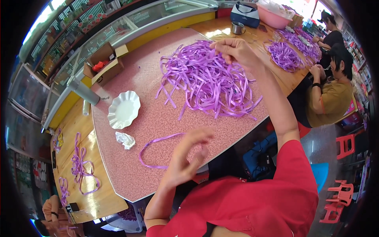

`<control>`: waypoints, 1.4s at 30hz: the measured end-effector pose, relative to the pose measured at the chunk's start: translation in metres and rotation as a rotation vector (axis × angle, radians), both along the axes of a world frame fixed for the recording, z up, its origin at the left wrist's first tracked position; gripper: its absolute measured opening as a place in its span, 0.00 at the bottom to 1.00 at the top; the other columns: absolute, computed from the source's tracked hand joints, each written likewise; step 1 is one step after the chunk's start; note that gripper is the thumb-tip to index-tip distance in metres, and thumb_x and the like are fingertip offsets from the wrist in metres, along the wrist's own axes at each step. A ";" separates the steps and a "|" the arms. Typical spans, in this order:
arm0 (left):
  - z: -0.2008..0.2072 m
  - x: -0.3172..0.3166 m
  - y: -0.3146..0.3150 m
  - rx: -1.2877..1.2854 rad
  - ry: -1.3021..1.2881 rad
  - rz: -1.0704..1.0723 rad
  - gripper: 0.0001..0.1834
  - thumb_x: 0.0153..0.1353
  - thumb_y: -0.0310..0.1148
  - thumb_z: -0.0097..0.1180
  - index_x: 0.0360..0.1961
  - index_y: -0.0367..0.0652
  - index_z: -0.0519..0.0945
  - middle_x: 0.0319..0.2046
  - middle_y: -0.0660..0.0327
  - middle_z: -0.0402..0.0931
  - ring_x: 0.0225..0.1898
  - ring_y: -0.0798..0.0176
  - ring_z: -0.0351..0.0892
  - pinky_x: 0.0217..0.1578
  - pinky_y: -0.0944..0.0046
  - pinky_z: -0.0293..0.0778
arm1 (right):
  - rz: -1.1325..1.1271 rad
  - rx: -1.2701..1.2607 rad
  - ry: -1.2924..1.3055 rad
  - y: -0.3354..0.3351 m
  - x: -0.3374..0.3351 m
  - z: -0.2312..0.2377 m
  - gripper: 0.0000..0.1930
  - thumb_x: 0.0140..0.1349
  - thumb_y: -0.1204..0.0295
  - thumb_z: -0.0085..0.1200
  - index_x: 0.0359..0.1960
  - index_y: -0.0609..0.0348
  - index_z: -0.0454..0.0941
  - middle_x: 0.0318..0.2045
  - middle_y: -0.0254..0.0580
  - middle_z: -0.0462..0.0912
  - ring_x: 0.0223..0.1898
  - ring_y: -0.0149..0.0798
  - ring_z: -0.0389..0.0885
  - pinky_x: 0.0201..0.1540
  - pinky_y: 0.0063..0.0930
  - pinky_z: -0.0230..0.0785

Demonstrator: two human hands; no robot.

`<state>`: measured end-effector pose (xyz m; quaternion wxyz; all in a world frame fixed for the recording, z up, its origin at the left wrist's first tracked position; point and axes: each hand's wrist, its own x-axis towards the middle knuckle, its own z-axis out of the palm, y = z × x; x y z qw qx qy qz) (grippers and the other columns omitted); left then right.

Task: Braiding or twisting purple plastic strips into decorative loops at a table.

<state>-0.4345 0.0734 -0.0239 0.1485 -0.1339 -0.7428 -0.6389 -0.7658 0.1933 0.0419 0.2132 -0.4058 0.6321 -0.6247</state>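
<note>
A ribbon [150, 142] is laid on the bench [126, 173], long axis left-right, bend pointed left, left of the wide left grip [186, 156]. Over the pile [205, 85], the right grip [236, 51] is held narrow; contents cannot be told.

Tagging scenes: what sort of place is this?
Probably a shop doubling as a workroom: yellow-sided glass display counter, dark shelves of goods, and a tangled heap of shiny purple ribbons on a pink speckled tabletop.

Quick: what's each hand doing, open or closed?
Left hand: open, half-curled near the lone purple ribbon strand.
Right hand: curled at the tangled purple ribbon pile; grip can't be told.
</note>
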 end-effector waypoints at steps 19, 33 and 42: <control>-0.036 0.020 -0.047 0.170 -0.276 0.308 0.15 0.74 0.36 0.51 0.44 0.34 0.82 0.36 0.60 0.83 0.38 0.69 0.77 0.43 0.68 0.71 | 0.294 -0.045 0.688 -0.018 0.151 -0.055 0.10 0.63 0.70 0.59 0.41 0.64 0.85 0.32 0.49 0.86 0.33 0.43 0.85 0.39 0.34 0.77; -0.047 0.039 -0.053 -0.069 -0.248 0.489 0.12 0.73 0.33 0.51 0.36 0.35 0.79 0.30 0.59 0.80 0.33 0.68 0.78 0.36 0.67 0.73 | 0.369 -0.040 0.334 -0.040 0.203 -0.084 0.06 0.60 0.75 0.61 0.37 0.65 0.84 0.30 0.46 0.83 0.31 0.39 0.82 0.34 0.32 0.71; -0.099 -0.005 -0.208 -1.097 -0.187 1.090 0.27 0.67 0.54 0.52 0.48 0.38 0.80 0.61 0.47 0.68 0.67 0.47 0.59 0.67 0.43 0.47 | 0.073 0.050 0.262 -0.044 0.171 -0.110 0.07 0.61 0.72 0.62 0.34 0.65 0.83 0.27 0.44 0.80 0.28 0.34 0.78 0.32 0.30 0.70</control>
